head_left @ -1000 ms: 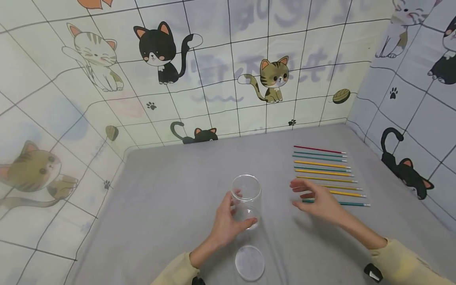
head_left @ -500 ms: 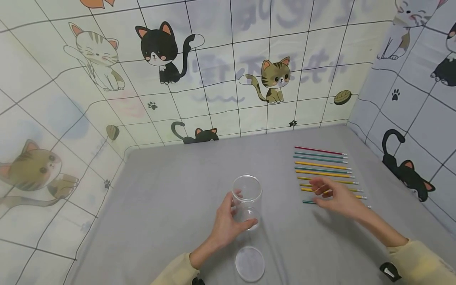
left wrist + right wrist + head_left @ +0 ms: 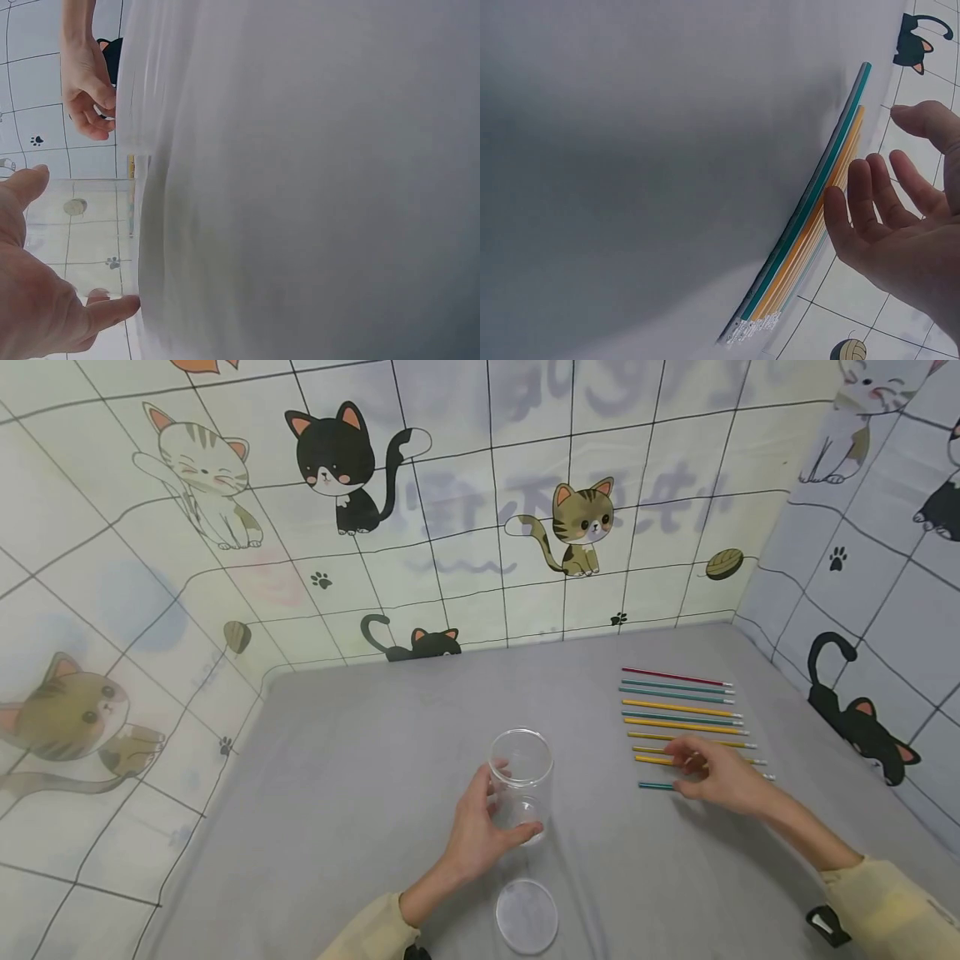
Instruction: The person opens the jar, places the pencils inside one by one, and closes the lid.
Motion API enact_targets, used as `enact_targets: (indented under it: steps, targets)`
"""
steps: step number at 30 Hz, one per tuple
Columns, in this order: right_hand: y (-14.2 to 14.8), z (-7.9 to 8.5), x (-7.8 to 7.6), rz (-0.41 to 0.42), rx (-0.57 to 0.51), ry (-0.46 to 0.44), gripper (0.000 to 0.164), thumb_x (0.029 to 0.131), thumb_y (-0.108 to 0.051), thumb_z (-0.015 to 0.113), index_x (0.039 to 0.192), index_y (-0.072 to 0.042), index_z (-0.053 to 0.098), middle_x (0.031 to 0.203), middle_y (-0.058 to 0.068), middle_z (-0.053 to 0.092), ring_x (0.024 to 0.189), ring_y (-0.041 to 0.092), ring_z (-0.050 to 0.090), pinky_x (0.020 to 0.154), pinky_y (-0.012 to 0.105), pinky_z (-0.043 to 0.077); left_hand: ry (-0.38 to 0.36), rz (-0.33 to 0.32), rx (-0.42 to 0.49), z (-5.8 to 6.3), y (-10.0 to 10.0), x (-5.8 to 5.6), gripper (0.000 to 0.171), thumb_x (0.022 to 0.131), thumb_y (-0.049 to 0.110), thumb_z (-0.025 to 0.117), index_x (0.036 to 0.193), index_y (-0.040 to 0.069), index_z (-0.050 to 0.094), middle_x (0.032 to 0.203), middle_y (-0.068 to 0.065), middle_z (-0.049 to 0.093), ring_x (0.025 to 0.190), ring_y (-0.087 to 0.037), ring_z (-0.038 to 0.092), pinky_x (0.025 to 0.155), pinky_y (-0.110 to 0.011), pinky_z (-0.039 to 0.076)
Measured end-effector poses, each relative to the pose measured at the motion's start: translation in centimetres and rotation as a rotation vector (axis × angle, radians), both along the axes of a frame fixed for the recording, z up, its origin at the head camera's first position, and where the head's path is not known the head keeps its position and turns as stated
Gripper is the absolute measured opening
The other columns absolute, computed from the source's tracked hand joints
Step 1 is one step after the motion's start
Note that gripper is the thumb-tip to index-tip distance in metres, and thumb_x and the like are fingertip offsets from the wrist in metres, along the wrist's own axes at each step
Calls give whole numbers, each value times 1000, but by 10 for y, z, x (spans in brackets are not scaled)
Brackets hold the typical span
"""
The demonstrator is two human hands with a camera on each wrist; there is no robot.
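Note:
My left hand (image 3: 476, 839) grips a clear cylindrical jar (image 3: 534, 787), thumb at the near side and fingers round its left. The jar stands upright with its mouth uncovered. In the left wrist view, thumb and fingers span the clear jar wall (image 3: 90, 236). My right hand (image 3: 716, 775) hovers with bent, spread fingers over the near end of a row of pencils, partly hiding several. The nearest is a green pencil (image 3: 655, 786). In the right wrist view, the fingers are apart with nothing between them, beside the green pencil (image 3: 814, 191) and a yellow pencil (image 3: 838, 161).
A round, flat translucent lid (image 3: 527, 917) lies just in front of the jar. Farther back in the row are more yellow and green pencils and a red pencil (image 3: 675, 677) at the far end. A cat-print curtain (image 3: 465, 527) encloses the grey-covered table (image 3: 360, 777).
My right hand has moved right along the pencils, from near their left ends to over their middle, and has lowered slightly. The left hand and jar have stayed put.

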State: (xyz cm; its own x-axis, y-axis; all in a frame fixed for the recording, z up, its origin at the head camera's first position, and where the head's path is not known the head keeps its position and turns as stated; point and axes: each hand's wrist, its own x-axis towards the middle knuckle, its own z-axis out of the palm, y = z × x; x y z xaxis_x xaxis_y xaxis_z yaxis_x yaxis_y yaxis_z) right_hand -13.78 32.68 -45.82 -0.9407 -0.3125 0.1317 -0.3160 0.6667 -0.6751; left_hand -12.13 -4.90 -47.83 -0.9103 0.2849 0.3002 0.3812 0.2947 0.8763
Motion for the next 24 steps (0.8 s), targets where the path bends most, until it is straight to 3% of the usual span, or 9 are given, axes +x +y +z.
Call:
enact_targets:
  steps: [13,24]
  targets:
    - [-1,-6,-6,5,59,-19,43,75,-1,82,114,2,62,106,10,64,93,27,60,78,37,54,18,13,-18,-2,1,0,89,67,14,93,141,5,44,130,-14,57,106,-26,59,87,-43,55]
    - [-6,-10,-10,-5,94,-21,41,73,-1,84,109,0,64,104,7,65,90,23,59,74,35,54,7,14,-21,-1,2,0,89,68,14,92,142,6,43,129,-16,56,109,-27,59,88,-44,54]
